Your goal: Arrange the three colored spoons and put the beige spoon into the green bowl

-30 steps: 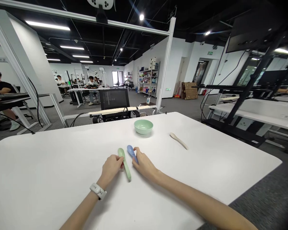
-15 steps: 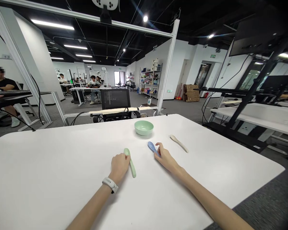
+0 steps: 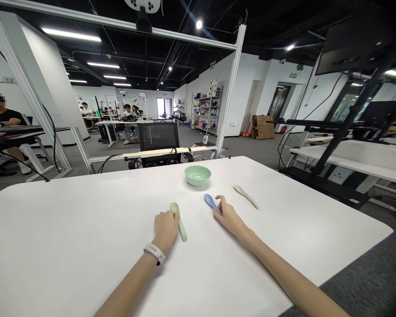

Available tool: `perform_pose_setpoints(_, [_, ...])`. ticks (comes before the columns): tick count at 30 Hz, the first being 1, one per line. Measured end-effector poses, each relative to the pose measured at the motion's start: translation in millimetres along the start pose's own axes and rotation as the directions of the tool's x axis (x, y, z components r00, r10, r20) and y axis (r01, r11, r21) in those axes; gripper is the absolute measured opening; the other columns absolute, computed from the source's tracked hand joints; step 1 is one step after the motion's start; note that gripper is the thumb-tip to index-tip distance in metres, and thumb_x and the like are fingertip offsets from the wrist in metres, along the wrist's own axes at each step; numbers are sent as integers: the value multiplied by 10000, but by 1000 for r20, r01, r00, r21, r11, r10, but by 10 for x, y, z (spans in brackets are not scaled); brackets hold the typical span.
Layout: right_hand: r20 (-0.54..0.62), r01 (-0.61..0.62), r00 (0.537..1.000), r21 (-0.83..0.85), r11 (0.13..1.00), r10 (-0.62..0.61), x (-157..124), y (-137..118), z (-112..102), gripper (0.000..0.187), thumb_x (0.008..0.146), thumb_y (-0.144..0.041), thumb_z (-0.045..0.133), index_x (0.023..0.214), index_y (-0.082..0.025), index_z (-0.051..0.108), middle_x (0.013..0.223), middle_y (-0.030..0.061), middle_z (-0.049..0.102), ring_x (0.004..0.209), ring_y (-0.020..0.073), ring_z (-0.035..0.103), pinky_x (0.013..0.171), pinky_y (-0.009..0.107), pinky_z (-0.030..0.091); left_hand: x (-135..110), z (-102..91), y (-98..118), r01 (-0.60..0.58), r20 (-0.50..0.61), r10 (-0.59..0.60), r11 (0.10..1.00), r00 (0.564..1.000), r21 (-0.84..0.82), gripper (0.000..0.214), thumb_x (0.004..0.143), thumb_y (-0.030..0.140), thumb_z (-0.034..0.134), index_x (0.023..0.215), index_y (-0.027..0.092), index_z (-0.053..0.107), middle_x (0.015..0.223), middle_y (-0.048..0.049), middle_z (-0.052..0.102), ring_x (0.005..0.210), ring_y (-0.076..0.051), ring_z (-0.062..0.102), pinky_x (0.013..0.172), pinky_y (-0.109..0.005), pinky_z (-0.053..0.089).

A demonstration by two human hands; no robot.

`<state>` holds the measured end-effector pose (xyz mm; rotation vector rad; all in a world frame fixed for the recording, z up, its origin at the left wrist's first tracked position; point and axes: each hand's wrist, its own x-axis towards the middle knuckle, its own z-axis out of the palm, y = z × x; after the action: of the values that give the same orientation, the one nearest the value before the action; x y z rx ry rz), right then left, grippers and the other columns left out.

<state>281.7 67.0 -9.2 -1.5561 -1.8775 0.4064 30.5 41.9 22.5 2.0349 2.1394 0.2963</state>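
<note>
A light green spoon (image 3: 182, 230) lies slantwise on the white table, its bowl end pointing away from me. My left hand (image 3: 166, 224), with a pale watch band on the wrist, is closed, its thumb and finger pinching the spoon's upper handle. To the right, my right hand (image 3: 229, 216) has thumb and fingers round the handle of a blue spoon (image 3: 210, 200); the handle's lower end is hidden by the hand. Beyond both spoons stands a mint green bowl (image 3: 198, 177). A cream spoon (image 3: 247, 197) rests right of the bowl, touched by neither hand.
The white table (image 3: 86, 229) has rounded corners. At its far side are a metal frame (image 3: 231, 88) and a black mesh chair (image 3: 159, 140). A dark monitor stand (image 3: 336, 136) and another desk are on the right. Several people sit at desks farther back.
The blue spoon and my right hand have shifted very slightly to the right. My left hand has moved slightly right as well, still at the green spoon. The bowl and cream spoon stay put.
</note>
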Motion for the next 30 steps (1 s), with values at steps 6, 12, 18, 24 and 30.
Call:
perform_pose_setpoints(6, [7,-4,1000,-18,1000,5,7,20,7,431,903,-343,462,1302,-179,464,786,-8,590,697,217,591,663,315,426,-8,-7,-3,-10,3,10,1000,1000,6,538,1020,290,237,857,174,736,940,-144,813,948,-267,721,817,-367,405])
perform_pose_setpoints(12, [24,-22,999,-26,999,23,7,4,-8,456,908,-329,464,1337,-174,467,799,-1,608,716,221,597,679,324,434,-6,-4,-12,-18,4,18,1000,1000,-1,523,1022,302,251,835,182,725,927,-148,813,937,-274,719,820,-373,407])
perform_pose_setpoints(18, [18,-10,1000,-32,999,11,6,-17,-22,451,911,-324,453,1334,-168,475,803,2,597,714,220,602,687,328,438,1,18,-21,-26,-1,26,1000,1000,9,531,1017,285,244,848,174,735,932,-149,810,947,-270,715,845,-378,408])
perform_pose_setpoints(24, [35,-24,999,-48,999,26,5,-23,-24,471,919,-320,435,1361,-162,458,817,1,587,730,218,602,699,329,444,6,51,-37,-41,-3,41,999,999,22,512,1012,251,253,856,189,737,930,-133,810,966,-264,706,854,-377,396])
perform_pose_setpoints(30, [29,-38,999,-46,998,39,-2,-25,-29,459,914,-323,438,1349,-179,464,801,-11,573,723,217,599,689,321,444,-6,48,-40,-52,-5,52,998,999,21,513,1016,254,244,871,189,731,947,-136,811,985,-271,704,863,-385,392])
